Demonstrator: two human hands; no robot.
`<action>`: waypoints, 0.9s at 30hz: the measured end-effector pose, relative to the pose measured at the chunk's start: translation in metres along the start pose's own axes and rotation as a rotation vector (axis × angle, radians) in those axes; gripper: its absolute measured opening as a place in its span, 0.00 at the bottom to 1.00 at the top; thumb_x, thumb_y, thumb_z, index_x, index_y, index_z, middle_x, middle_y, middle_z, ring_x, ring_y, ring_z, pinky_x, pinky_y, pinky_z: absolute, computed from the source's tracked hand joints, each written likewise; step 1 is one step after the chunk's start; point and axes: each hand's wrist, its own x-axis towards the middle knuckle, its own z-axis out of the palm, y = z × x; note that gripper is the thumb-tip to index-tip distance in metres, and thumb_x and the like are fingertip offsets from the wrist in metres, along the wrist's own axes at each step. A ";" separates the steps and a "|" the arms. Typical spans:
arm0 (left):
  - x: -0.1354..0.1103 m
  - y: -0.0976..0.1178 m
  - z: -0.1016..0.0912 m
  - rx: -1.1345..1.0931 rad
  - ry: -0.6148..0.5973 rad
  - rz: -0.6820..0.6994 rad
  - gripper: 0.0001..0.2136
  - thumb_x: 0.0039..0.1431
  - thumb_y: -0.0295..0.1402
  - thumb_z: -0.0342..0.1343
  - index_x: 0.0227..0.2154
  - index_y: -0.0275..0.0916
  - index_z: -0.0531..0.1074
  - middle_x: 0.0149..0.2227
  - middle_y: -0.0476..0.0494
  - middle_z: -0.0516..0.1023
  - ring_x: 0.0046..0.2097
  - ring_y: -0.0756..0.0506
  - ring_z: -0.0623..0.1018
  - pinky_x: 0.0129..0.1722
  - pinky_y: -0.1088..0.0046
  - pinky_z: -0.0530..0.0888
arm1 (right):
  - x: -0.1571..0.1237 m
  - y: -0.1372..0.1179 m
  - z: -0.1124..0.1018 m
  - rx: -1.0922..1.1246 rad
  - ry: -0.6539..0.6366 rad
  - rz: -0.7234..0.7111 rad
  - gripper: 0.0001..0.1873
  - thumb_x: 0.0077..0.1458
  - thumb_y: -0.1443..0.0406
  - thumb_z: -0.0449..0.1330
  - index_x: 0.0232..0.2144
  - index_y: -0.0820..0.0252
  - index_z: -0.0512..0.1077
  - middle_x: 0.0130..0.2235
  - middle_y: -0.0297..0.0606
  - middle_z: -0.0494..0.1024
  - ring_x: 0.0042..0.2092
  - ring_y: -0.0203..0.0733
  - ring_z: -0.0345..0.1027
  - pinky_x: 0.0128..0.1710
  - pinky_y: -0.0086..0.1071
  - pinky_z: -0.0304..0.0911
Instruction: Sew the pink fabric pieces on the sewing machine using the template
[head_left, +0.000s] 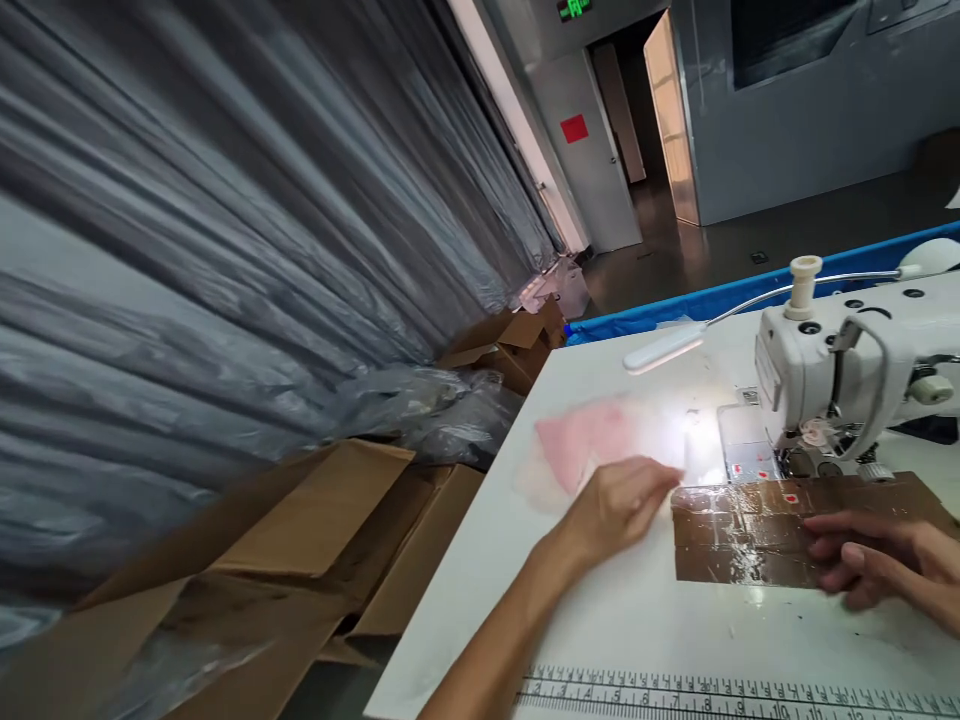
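Note:
My left hand [619, 505] is over the white table, left of the sewing machine [795, 370], with thumb and fingers pinched together. Whatever lies between its fingertips is too small to make out. Just behind that hand is a pink and white piece [581, 440], smeared by motion, perhaps cloth. A brown, shiny, tape-covered board [712, 555] lies in front of the machine's needle area. Over the board's right part is my right hand [892, 565], its fingers loosely bent and apart, with nothing visible in them. Small red marks [791, 498] show along the board's far edge.
A lit lamp [667, 345] on a bent stem shines on the table [480, 600]. A ruler strip [675, 695] runs along the near edge. Open cardboard boxes [315, 510] and clear plastic bags [457, 410] stand left of the table, below a grey curtain [262, 200].

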 end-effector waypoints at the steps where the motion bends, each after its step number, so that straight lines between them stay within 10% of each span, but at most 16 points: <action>1: 0.002 0.016 0.009 0.001 -0.018 0.125 0.10 0.65 0.27 0.48 0.42 0.39 0.75 0.31 0.44 0.81 0.31 0.47 0.79 0.28 0.73 0.75 | -0.001 -0.011 0.005 0.172 -0.105 0.081 0.31 0.56 0.42 0.58 0.52 0.55 0.75 0.46 0.47 0.80 0.47 0.50 0.77 0.48 0.43 0.75; 7: 0.002 0.076 0.052 -0.215 -0.045 0.501 0.11 0.65 0.37 0.57 0.45 0.37 0.71 0.37 0.43 0.84 0.34 0.46 0.82 0.34 0.70 0.81 | 0.008 -0.022 0.024 0.500 -0.158 0.182 0.27 0.52 0.44 0.64 0.44 0.58 0.74 0.43 0.43 0.80 0.45 0.43 0.77 0.50 0.38 0.72; 15: 0.032 0.056 0.042 -0.254 -0.155 0.289 0.23 0.60 0.31 0.50 0.58 0.34 0.65 0.52 0.35 0.78 0.54 0.42 0.77 0.56 0.56 0.74 | 0.002 -0.020 0.038 0.219 -0.331 0.198 0.31 0.53 0.44 0.63 0.50 0.58 0.67 0.37 0.40 0.79 0.35 0.41 0.75 0.33 0.33 0.73; 20: 0.031 0.055 0.047 -0.348 -0.281 0.181 0.20 0.50 0.28 0.51 0.47 0.36 0.76 0.27 0.49 0.79 0.30 0.49 0.77 0.47 0.64 0.76 | -0.005 -0.041 0.008 0.079 -0.498 0.287 0.34 0.49 0.44 0.64 0.49 0.59 0.66 0.36 0.39 0.78 0.38 0.44 0.77 0.30 0.31 0.70; 27: 0.030 0.034 0.045 -0.103 -0.177 -0.018 0.14 0.61 0.34 0.52 0.48 0.40 0.75 0.32 0.46 0.78 0.32 0.48 0.75 0.33 0.70 0.73 | 0.019 -0.035 -0.031 -0.156 -0.090 0.182 0.20 0.50 0.50 0.63 0.34 0.61 0.71 0.29 0.38 0.76 0.29 0.37 0.70 0.26 0.30 0.63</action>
